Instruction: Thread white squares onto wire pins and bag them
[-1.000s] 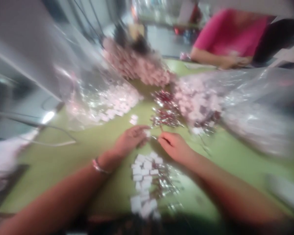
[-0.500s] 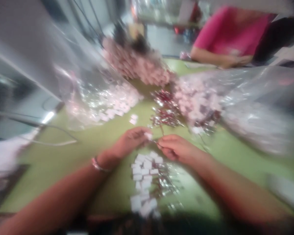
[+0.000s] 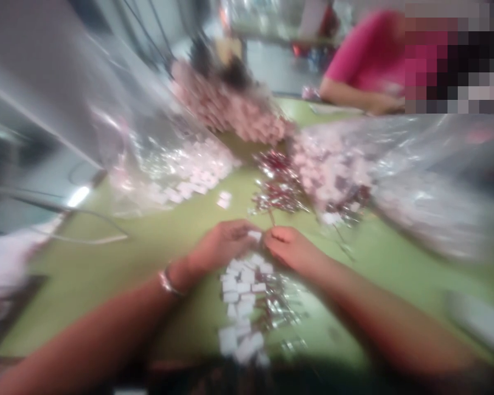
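Note:
My left hand (image 3: pixel 226 244), with a bracelet at its wrist, pinches a small white tag (image 3: pixel 254 235) at its fingertips. Close against the tag, my right hand (image 3: pixel 286 244) is closed; a thin dark red strand (image 3: pixel 271 218) rises beside its fingers, and what it grips is too blurred to tell. Below both hands lies a group of white tags (image 3: pixel 242 288) with shiny thin pieces (image 3: pixel 284 307) at its right. Beyond the hands is a pile of red, shiny pieces (image 3: pixel 280 192).
Clear plastic bags with pale pieces stand at the left (image 3: pixel 127 164) and right (image 3: pixel 428 192). A pink heap (image 3: pixel 234 109) lies at the back of the green table (image 3: pixel 148 236). A person in a pink top (image 3: pixel 366 55) is across it.
My left hand has moved slightly right and down, bringing the white tag up to my right hand. The fingers of my right hand have closed in more.

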Tool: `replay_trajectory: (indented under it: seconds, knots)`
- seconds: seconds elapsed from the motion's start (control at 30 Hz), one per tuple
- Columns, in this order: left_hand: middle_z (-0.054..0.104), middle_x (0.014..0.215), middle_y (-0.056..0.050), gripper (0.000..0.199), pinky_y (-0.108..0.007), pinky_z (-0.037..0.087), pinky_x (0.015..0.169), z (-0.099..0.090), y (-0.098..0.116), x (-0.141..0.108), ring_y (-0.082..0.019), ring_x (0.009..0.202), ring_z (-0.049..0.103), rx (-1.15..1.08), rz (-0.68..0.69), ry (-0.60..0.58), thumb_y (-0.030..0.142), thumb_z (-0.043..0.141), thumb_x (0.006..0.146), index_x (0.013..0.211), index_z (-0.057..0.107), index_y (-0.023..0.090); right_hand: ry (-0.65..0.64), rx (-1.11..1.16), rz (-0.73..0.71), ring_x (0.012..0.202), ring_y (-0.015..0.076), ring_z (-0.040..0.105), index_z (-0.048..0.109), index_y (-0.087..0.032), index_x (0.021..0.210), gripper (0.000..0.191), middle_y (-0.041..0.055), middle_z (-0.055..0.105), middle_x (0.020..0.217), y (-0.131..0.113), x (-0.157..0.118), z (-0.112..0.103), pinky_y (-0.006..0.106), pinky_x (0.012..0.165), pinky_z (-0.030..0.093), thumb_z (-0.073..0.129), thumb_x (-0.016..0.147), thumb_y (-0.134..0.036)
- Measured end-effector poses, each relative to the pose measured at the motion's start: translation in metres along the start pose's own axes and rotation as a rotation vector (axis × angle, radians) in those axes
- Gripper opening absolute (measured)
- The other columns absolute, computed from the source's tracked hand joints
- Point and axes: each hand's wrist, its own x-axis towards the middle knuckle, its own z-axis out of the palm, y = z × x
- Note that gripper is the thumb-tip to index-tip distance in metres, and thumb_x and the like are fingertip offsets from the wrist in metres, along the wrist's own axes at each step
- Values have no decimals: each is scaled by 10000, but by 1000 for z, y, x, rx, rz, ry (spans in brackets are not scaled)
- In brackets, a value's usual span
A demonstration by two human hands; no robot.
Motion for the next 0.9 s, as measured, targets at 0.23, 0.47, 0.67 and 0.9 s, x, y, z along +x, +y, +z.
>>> replay_trajectory:
  seconds: [0.23,0.47,0.67,0.9]
  knots:
    - [725,831,-48,227,-272,515,633,-2,2,3,-152,686,643,150,74,19,313,641,819,1005,731,220,66,-445,-259,564,113,465,498,-195,608,224,-1,556,605,7,8,-8,258,541,330,471,829,-219]
    - [695,782,-53,206,-325,479,785,-6,11,6,-170,754,610,517,469,-240,318,577,881,797,747,235,471,-888,-333,651,172,519,615,-195,772,284,80,640,818,18,35,-25,305,569,306,471,902,-403]
    - [671,968,-109,278,-424,419,901,-44,-6,25,-254,946,568,875,345,349,263,466,916,966,726,180,472,-988,-240,656,179,544,652,-176,848,220,101,659,866,24,41,-24,307,555,285,454,877,-266]
    - [683,969,-137,279,-442,431,903,-67,-21,41,-283,938,580,1012,270,307,272,491,871,997,711,155,490,-817,-300,600,154,527,672,-216,821,212,30,668,732,17,36,-54,288,572,326,482,872,-296]
